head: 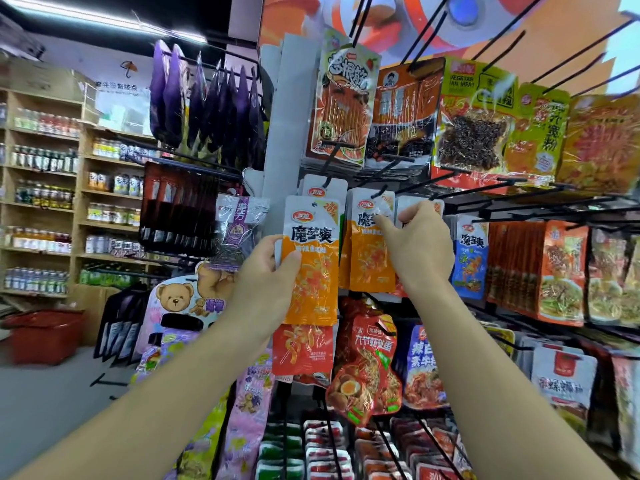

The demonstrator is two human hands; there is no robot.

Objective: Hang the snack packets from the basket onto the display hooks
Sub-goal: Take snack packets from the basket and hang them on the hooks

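My left hand (265, 271) grips an orange and white snack packet (311, 261) by its left edge, upright in front of the rack. My right hand (417, 244) pinches the top of a matching orange packet (369, 251) that hangs at a black display hook (379, 192). Another white packet top (323, 188) hangs on the hook just above the left packet. A red basket (45, 336) stands on the floor at the far left.
Black wire hooks (485, 183) stick out all over the rack, loaded with red, orange and yellow packets. Purple packets (207, 105) and bear-print bags (176, 306) hang on the left side. Wooden shelves with bottles (41, 199) line the left wall.
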